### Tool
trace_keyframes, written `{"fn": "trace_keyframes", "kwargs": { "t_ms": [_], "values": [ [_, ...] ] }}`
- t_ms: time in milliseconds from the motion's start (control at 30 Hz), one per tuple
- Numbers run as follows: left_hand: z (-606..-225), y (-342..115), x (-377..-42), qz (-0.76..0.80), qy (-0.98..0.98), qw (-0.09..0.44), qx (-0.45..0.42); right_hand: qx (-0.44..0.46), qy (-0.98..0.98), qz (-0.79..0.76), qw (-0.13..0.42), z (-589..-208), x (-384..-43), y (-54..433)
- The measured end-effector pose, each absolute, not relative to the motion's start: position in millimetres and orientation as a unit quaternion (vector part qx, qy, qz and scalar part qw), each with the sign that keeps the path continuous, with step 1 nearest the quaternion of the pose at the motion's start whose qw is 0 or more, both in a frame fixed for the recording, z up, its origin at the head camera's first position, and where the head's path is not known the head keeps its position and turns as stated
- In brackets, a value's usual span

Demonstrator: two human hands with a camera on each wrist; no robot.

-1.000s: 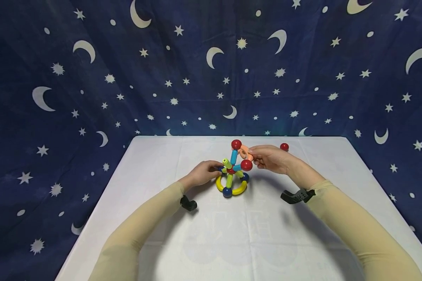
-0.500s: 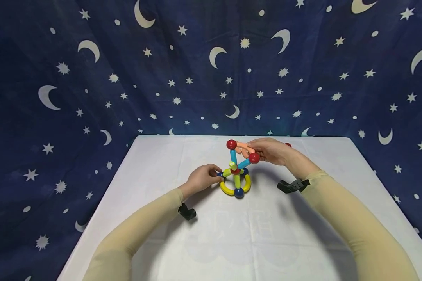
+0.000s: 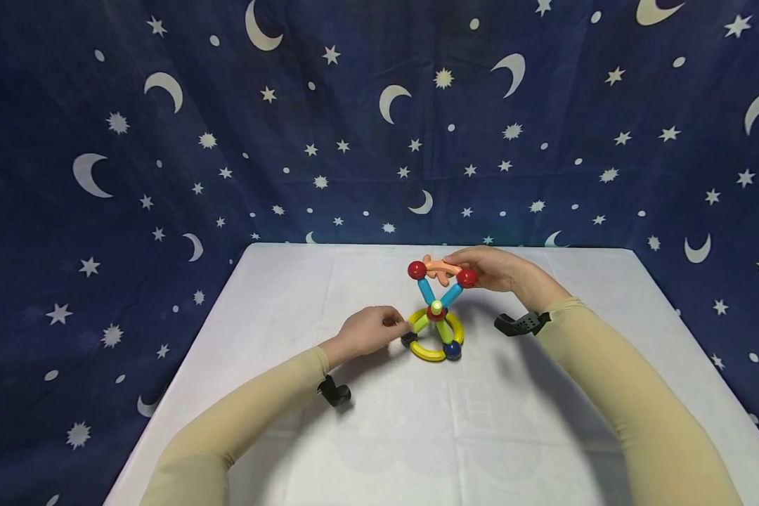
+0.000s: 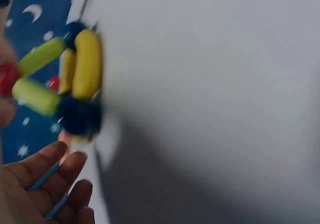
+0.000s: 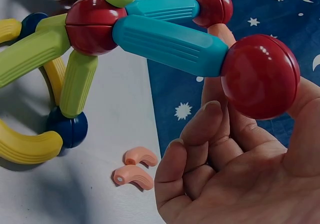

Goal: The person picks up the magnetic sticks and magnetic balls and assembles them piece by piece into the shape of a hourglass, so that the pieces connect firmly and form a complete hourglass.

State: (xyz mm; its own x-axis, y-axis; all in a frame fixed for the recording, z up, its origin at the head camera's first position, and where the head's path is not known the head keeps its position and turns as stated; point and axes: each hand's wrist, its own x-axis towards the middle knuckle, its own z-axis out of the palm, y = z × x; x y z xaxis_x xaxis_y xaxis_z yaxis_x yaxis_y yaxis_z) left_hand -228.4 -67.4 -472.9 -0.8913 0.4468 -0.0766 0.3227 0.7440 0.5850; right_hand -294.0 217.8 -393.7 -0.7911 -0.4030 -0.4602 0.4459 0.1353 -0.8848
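Note:
A magnetic stick-and-ball construction stands on the table. Its ring of yellow curved sticks [image 3: 428,354] and blue balls [image 3: 452,350] carries lime sticks [image 5: 79,81] leaning to a central red ball [image 5: 92,25]. Two light-blue sticks [image 5: 170,45] rise from there to upper red balls [image 5: 260,76]. An orange curved stick [image 3: 441,267] spans those balls. My right hand [image 3: 490,268] pinches the orange stick at its right end, partly hidden behind the upper red ball. My left hand [image 3: 370,330] has its fingertips at the left blue ball [image 4: 79,116], fingers loosely extended in the left wrist view.
Two loose orange curved sticks [image 5: 134,176] lie on the white-covered table [image 3: 379,422] behind the construction. A dark blue curtain [image 3: 354,140] with moons and stars hangs beyond the table's far edge.
The construction has turned, its front blue ball swinging to the right. The orange stick has come to span both upper red balls. My left hand has moved slightly right and nearer.

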Motion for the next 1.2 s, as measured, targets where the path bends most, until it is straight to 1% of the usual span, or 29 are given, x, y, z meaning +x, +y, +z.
{"fn": "trace_keyframes", "kwargs": {
  "t_ms": [100,200,267,333,433,533,600,833,1000,1100,1200],
  "values": [
    [-458,-72,-242,0.382,0.899,0.124,0.174,0.013,0.674,-0.663,0.325,-394,-293,217],
    [-438,-72,-263,0.514,0.834,0.16,0.123,0.021,0.673,-0.666,0.32,-394,-293,217],
    [-423,-68,-277,0.571,0.795,0.186,0.089,0.024,0.68,-0.662,0.316,-394,-294,218],
    [-408,-61,-289,0.588,0.777,0.214,0.072,0.018,0.691,-0.65,0.317,-394,-294,218],
    [-390,-49,-303,0.573,0.775,0.262,0.061,0.009,0.698,-0.639,0.323,-394,-294,219],
    [-379,-36,-311,0.54,0.781,0.31,0.058,0.01,0.688,-0.646,0.331,-395,-293,220],
    [-375,-29,-314,0.519,0.787,0.33,0.052,0.013,0.681,-0.653,0.332,-395,-293,220],
    [-372,-14,-313,0.483,0.801,0.348,0.057,0.007,0.679,-0.653,0.337,-394,-292,222],
    [-373,-10,-312,0.488,0.799,0.342,0.076,0.008,0.681,-0.652,0.333,-396,-291,224],
    [-373,-9,-311,0.493,0.799,0.337,0.076,0.031,0.689,-0.654,0.311,-399,-287,226],
    [-372,-8,-310,0.493,0.799,0.336,0.072,0.076,0.698,-0.662,0.264,-405,-280,231]
  ]
}}
